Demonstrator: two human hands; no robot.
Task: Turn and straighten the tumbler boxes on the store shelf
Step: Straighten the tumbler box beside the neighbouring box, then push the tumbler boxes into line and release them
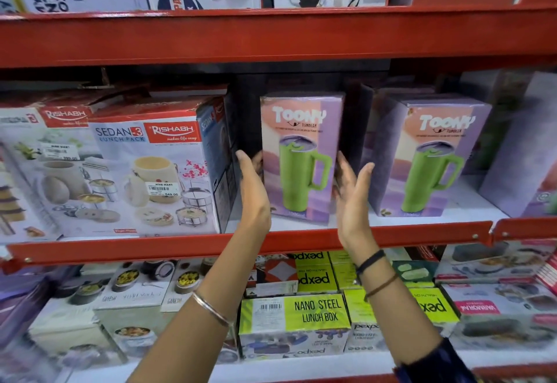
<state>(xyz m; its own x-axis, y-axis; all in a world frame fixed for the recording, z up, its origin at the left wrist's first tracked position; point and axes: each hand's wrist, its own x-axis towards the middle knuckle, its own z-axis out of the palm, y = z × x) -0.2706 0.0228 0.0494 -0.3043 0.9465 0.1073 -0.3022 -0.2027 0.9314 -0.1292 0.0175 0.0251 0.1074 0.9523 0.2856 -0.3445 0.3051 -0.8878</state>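
Tumbler box (301,156) stands upright on the red shelf (391,233), green mug print facing out. Left hand (251,189) and right hand (351,195) flank it, palms flat, fingers spread. A second tumbler box (431,159) stands to its right.

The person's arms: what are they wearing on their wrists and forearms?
The left hand has a thin silver bangle on its bare forearm. The right hand has a black cord band and a thin brown one at the wrist, with a dark sleeve nearer the elbow.

On the red-edged store shelf (391,236) in front of me stand two Toony tumbler boxes (301,156) (428,159) with green-mug fronts facing out, Rishabh Sedan-3 lunch pack boxes (156,168) lined up to their left.
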